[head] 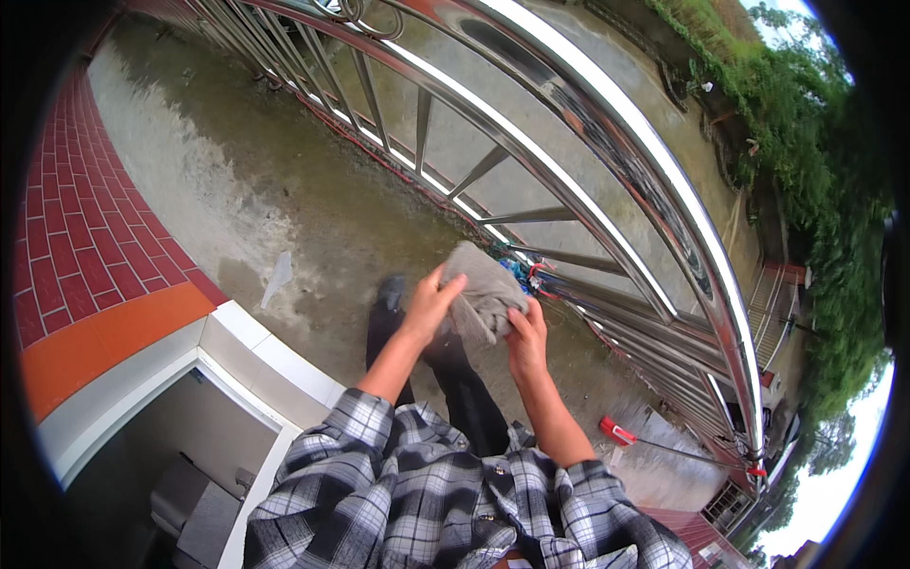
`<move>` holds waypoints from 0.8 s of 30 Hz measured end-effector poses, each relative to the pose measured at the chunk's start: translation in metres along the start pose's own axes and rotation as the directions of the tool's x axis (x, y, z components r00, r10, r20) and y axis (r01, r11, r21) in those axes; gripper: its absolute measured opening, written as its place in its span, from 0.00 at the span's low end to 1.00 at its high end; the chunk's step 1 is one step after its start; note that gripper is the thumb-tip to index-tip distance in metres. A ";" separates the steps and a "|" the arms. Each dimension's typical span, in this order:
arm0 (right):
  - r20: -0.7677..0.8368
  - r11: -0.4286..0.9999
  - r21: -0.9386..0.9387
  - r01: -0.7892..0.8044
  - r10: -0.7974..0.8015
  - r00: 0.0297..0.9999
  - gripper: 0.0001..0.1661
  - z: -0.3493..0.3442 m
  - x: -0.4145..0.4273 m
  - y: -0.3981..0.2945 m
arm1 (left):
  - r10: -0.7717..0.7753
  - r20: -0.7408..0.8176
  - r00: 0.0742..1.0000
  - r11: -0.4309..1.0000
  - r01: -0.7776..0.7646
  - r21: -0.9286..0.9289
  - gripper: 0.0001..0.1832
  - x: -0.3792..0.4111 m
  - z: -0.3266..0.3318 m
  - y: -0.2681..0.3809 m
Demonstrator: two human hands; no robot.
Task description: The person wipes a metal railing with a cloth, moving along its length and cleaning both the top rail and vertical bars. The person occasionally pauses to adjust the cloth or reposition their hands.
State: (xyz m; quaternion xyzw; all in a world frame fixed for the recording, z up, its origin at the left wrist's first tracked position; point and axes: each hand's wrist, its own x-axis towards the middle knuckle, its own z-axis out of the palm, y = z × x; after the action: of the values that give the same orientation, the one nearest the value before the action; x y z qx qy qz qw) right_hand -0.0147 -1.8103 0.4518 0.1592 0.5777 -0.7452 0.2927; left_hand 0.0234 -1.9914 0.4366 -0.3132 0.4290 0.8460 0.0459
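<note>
A grey cloth [487, 288], folded and bunched, is held between both hands in front of my body. My left hand [430, 302] grips its left edge, thumb on top. At its lower right edge, my right hand [527, 331] pinches the fabric between thumb and fingers. Just beyond the cloth, a stainless steel railing [561, 192] runs past, with blue and red material [530, 274] by its lower part, partly hidden by the cloth.
A red-tiled wall [85, 242] and a white-framed opening [242, 391] stand at left. A light scrap [277, 277] lies on the wet-looking concrete floor [234, 178]. A long-handled tool with a red head [617, 431] is at lower right. Greenery grows beyond the railing.
</note>
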 end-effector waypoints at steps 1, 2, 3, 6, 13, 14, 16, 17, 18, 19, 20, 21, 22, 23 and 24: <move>-0.057 0.996 0.079 0.050 -0.045 0.997 0.21 -0.007 -0.005 0.001 | 0.071 -0.036 0.997 0.996 -0.069 0.054 0.22 -0.001 0.016 0.001; -0.116 0.983 0.152 0.102 -0.085 0.990 0.22 -0.014 -0.008 -0.001 | 0.232 -0.010 0.973 0.971 -0.231 0.061 0.21 0.004 0.029 -0.002; -0.185 0.962 0.214 0.167 -0.128 0.974 0.23 -0.021 -0.006 -0.009 | 0.324 -0.024 0.946 0.945 -0.323 0.048 0.18 0.005 0.052 0.006; -0.247 0.891 0.117 0.438 -0.401 0.882 0.30 0.001 0.003 -0.052 | 0.557 -0.033 0.830 0.828 -0.558 -0.047 0.11 0.030 0.090 0.004; -0.158 0.581 -0.200 0.789 -0.814 0.559 0.55 0.030 0.097 -0.042 | 0.906 0.125 0.405 0.367 -0.897 0.245 0.15 0.081 0.115 0.024; -0.237 0.641 0.205 0.740 -0.701 0.673 0.58 0.037 0.107 -0.035 | 0.902 0.129 0.412 0.388 -0.904 0.178 0.17 0.091 0.110 0.013; -0.076 0.458 0.805 0.377 -0.551 0.831 0.58 0.019 0.124 -0.027 | 0.878 0.062 0.475 0.472 -0.879 0.064 0.19 0.113 0.109 0.003; -0.023 0.339 0.914 0.221 -0.502 0.865 0.59 0.011 0.133 -0.014 | 0.822 0.003 0.569 0.567 -0.820 0.073 0.15 0.127 0.100 0.000; 0.036 0.199 0.978 0.058 -0.440 0.897 0.59 0.007 0.140 0.000 | 0.817 0.051 0.574 0.573 -0.819 0.031 0.14 0.140 0.092 -0.005; 0.088 0.059 0.996 -0.068 -0.475 0.876 0.60 0.007 0.150 0.011 | 0.815 0.112 0.569 0.575 -0.817 -0.034 0.13 0.154 0.090 -0.005; 0.107 0.064 0.994 -0.087 -0.517 0.849 0.57 0.004 0.158 0.018 | 0.809 0.163 0.565 0.574 -0.818 -0.015 0.09 0.163 0.092 -0.007; 0.122 0.079 0.993 -0.093 -0.579 0.806 0.54 0.004 0.164 0.015 | 0.799 0.191 0.570 0.593 -0.799 -0.096 0.06 0.174 0.100 -0.003; 0.127 0.143 0.989 -0.049 -0.608 0.784 0.51 0.003 0.169 0.013 | 0.783 0.243 0.572 0.613 -0.775 -0.152 0.07 0.182 0.098 -0.003; 0.100 0.225 0.973 0.061 -0.637 0.764 0.48 0.002 0.176 0.014 | 0.767 0.294 0.570 0.633 -0.747 -0.203 0.09 0.188 0.093 -0.005; 0.057 0.346 0.906 0.242 -0.667 0.743 0.45 -0.001 0.181 0.009 | 0.800 0.247 0.547 0.592 -0.786 -0.175 0.11 0.190 0.091 -0.009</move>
State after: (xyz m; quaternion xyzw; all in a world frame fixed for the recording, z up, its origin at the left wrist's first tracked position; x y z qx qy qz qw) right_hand -0.1501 -1.8564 0.3404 -0.0549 0.0717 -0.9939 0.0635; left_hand -0.1703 -1.9535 0.3617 0.0452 0.4932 0.8214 -0.2829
